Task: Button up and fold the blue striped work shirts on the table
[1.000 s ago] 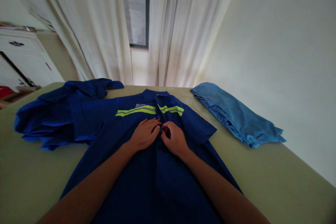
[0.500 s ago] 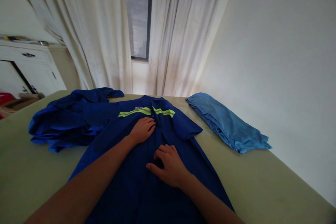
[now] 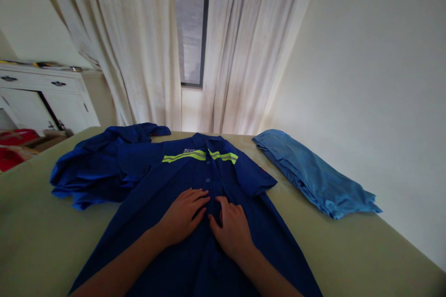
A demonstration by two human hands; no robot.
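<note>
head view: a dark blue shirt is spread on a pale green surface. from its lower visible button, it is touched at seven o'clock by the left hand — fingers loosely parted — and at five by the right hand, curled; whether anything is pinched by it cannot be told. a bunched blue garment is seen at nine, a light blue one at three.

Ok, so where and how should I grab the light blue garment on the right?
I'd grip the light blue garment mid-length, at the long edge facing the navy shirt, right hand coming from that side, scooping under. It's long and narrow, layers show along that edge, and the wall is opposite.
</note>
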